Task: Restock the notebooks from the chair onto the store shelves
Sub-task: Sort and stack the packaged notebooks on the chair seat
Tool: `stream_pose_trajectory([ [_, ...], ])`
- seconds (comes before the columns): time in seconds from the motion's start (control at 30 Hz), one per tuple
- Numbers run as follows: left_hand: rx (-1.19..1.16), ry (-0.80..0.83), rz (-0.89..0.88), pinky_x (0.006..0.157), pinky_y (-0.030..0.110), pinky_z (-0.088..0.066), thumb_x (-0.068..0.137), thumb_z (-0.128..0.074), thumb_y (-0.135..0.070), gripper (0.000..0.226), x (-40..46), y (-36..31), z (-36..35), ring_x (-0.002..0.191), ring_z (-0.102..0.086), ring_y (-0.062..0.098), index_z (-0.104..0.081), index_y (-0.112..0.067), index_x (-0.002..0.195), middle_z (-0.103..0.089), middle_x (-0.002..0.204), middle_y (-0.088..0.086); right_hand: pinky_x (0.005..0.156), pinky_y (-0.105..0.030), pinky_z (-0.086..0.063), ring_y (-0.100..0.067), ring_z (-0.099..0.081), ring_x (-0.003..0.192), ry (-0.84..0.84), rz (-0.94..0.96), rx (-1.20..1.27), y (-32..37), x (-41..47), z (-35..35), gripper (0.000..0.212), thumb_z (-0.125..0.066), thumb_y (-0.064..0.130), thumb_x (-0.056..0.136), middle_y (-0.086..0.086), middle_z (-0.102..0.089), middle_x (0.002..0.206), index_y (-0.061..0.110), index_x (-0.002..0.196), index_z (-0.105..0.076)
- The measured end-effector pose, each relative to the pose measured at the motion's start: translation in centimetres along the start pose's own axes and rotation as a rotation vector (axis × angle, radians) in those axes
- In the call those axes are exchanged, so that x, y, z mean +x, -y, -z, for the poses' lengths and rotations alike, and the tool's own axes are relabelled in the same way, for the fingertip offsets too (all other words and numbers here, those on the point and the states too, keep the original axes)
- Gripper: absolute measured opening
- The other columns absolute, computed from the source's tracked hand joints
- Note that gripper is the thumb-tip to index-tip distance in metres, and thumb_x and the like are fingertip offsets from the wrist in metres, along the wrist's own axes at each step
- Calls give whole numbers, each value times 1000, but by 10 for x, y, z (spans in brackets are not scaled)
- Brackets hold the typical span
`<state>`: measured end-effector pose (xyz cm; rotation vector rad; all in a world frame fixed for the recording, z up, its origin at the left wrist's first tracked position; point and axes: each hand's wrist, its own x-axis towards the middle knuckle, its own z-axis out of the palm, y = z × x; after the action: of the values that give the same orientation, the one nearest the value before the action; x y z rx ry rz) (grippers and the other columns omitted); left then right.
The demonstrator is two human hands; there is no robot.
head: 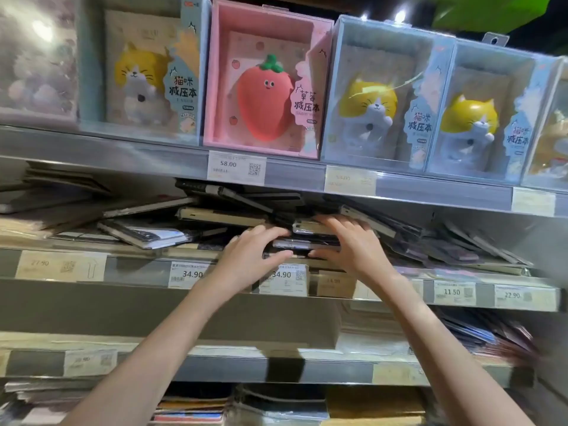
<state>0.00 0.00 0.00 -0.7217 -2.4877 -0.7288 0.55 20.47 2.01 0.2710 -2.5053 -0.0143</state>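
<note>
A small stack of dark, plastic-wrapped notebooks point(302, 242) lies on the second shelf point(138, 267), in the middle of a messy pile. My left hand point(250, 252) holds the stack's left end, fingers over the top and thumb underneath. My right hand point(347, 241) grips its right end the same way, fingers spread over the top notebook. Both arms reach up from below. The chair is out of view.
Boxed cat and strawberry squishy notebooks point(264, 87) line the top shelf. Loose notebooks point(144, 232) lie jumbled left and right of my hands. Price tags point(190, 273) run along the shelf rails. Lower shelves point(276, 367) hold more stacked notebooks and paper.
</note>
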Motion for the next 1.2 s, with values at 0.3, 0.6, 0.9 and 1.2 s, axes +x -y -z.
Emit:
stream_pose_trajectory([
  [0.3,-77,-165,43,81,32,-36,88,-55,-44,27,8,6,-12,99,-53,18,-57,-39,114,-53,100,-10,101,-36,-31,-21,-46,122,-28,38,86,-10,-2,3,69,-58,60,76,2,-53,133,31,136,-41],
  [0.6,13,-342,-21,64,31,-32,93,-50,-34,22,10,6,-27,64,-48,19,-61,-24,110,-43,76,-9,103,-38,-30,-19,-47,122,-50,86,114,-15,-5,-1,60,-58,50,84,2,-55,131,27,137,-40],
  [0.9,40,-448,-168,54,27,-33,91,-53,-27,20,11,5,-26,52,-49,17,-63,-13,101,-56,82,0,89,-41,-48,-23,-55,112,-74,84,180,-13,-2,7,57,-65,41,82,-2,-60,125,20,132,-49],
  [1.2,36,-576,-371,51,16,-41,89,-46,-28,25,-19,7,-20,60,-53,4,-63,-14,101,-63,96,-3,87,-33,-44,-15,-56,105,-244,251,218,-9,-32,12,58,-51,56,76,7,-63,117,24,125,-54],
])
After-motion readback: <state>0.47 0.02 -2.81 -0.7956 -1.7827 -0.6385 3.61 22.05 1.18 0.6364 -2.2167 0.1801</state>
